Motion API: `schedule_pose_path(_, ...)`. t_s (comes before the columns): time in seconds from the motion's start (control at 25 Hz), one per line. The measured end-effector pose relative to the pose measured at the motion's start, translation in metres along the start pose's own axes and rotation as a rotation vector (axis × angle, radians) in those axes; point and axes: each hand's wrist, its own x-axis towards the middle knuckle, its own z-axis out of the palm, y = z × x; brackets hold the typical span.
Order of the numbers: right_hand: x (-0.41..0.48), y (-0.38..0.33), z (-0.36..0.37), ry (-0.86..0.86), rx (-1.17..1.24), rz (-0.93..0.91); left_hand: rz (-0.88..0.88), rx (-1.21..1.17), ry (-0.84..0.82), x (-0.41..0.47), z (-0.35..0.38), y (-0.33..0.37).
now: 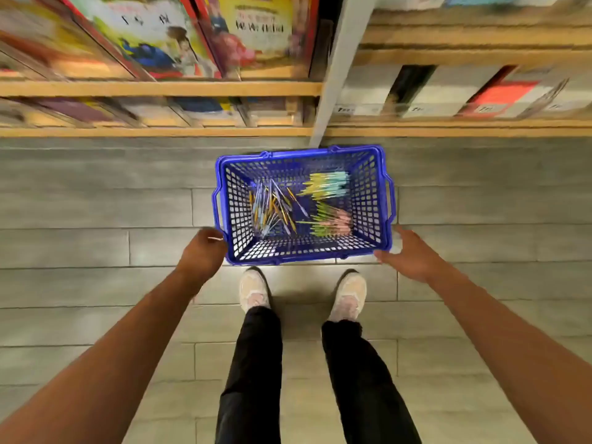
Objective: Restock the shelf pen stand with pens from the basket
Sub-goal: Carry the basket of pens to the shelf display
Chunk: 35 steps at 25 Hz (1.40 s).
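A blue plastic basket (302, 251) stands on the floor in front of the shelves. Inside lie a loose pile of thin pens (272, 206), a yellow and teal bunch (326, 185) and a green and pink bunch (333, 222). My left hand (203, 251) is at the basket's near left corner, fingers curled on the rim. My right hand (407, 254) hovers by the near right corner with fingers spread, its fingertips at the rim. No pen stand is in view. The picture is blurred by motion.
Wooden shelves (160, 88) with picture books run along the top left, and boxed goods (426, 97) sit on the shelves at right. A grey upright post (336, 75) divides them. My feet in pale shoes (254, 290) stand on grey plank flooring just behind the basket.
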Motion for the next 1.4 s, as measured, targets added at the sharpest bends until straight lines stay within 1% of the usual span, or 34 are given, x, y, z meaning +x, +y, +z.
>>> schedule_pose_path(0.04, 0.028, 0.010, 0.008, 0.048, 0.007, -0.022, -0.012, -0.011, 0.025, 0.022, 0.010, -0.005)
schedule_pose_path(0.08, 0.055, 0.020, 0.017, 0.080, -0.034, 0.003, -0.032, -0.008, 0.049, 0.048, 0.022, -0.014)
schedule_pose_path(0.16, 0.108, 0.039, 0.033, 0.122, -0.062, 0.096, -0.084, 0.030, 0.088, 0.098, 0.043, -0.031)
schedule_pose_path(0.24, 0.154, 0.060, 0.049, 0.188, -0.043, 0.153, -0.073, 0.047, 0.149, 0.136, 0.061, -0.046)
schedule_pose_path(0.32, 0.189, 0.071, 0.058, 0.303, 0.037, 0.169, -0.038, -0.016, 0.231, 0.168, 0.069, -0.054)
schedule_pose_path(0.44, 0.225, 0.082, 0.068, 0.486, 0.242, 0.223, -0.034, -0.094, 0.353, 0.206, 0.079, -0.059)
schedule_pose_path(0.6, 0.237, 0.098, 0.072, 0.501, 0.286, 0.260, -0.027, -0.163, 0.347, 0.229, 0.088, -0.067)
schedule_pose_path(0.72, 0.231, 0.094, 0.067, 0.461, 0.299, 0.264, -0.038, -0.223, 0.339, 0.228, 0.086, -0.070)
schedule_pose_path(0.88, 0.202, 0.075, 0.048, 0.448, 0.299, 0.300, -0.047, -0.265, 0.316, 0.206, 0.066, -0.061)
schedule_pose_path(1.04, 0.139, 0.043, 0.016, 0.452, 0.279, 0.293, -0.036, -0.261, 0.286, 0.150, 0.023, -0.039)
schedule_pose_path(1.24, -0.001, -0.018, -0.056, 0.423, 0.289, 0.260, 0.051, -0.234, 0.251, 0.016, -0.059, 0.010)
schedule_pose_path(1.4, -0.118, -0.056, -0.104, 0.450, 0.350, 0.208, 0.152, -0.233, 0.247, -0.092, -0.127, 0.039)
